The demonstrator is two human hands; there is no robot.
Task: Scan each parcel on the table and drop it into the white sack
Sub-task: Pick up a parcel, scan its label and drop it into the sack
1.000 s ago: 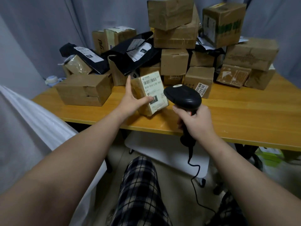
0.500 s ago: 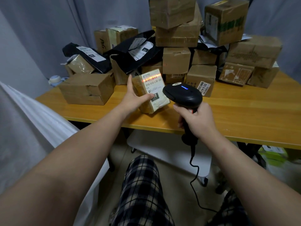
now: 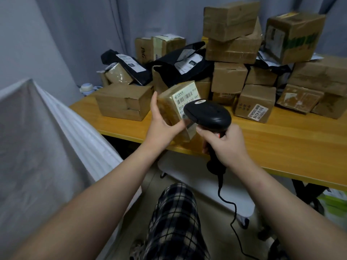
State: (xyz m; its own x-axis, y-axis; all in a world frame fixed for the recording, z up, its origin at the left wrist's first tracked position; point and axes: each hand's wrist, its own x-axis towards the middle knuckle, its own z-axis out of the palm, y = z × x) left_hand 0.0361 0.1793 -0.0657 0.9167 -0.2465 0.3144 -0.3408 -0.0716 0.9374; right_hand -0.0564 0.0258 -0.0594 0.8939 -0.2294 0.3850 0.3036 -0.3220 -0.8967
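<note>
My left hand (image 3: 161, 124) grips a small taped parcel (image 3: 173, 107) with a white barcode label, tilted and lifted just above the table's front edge. My right hand (image 3: 223, 145) holds a black corded barcode scanner (image 3: 208, 113) by its handle; the scanner's head overlaps the label's lower right part. No scan light shows on the label. The white sack (image 3: 47, 147) fills the left side of the view, its rim close to my left forearm. Several cardboard boxes (image 3: 231, 27) and black mailer bags (image 3: 184, 68) are piled on the wooden table (image 3: 281, 145).
A low brown box (image 3: 124, 102) lies at the table's left end, near the sack. A labelled box (image 3: 255, 104) stands right of the scanner. A white stool (image 3: 206, 188) sits under the table, and the scanner cable (image 3: 234, 218) hangs down past my plaid-clad knee.
The red scan line that lit the label half a second ago is gone. My left hand has lifted and tilted the parcel toward me and leftward; the view has turned toward the sack.
</note>
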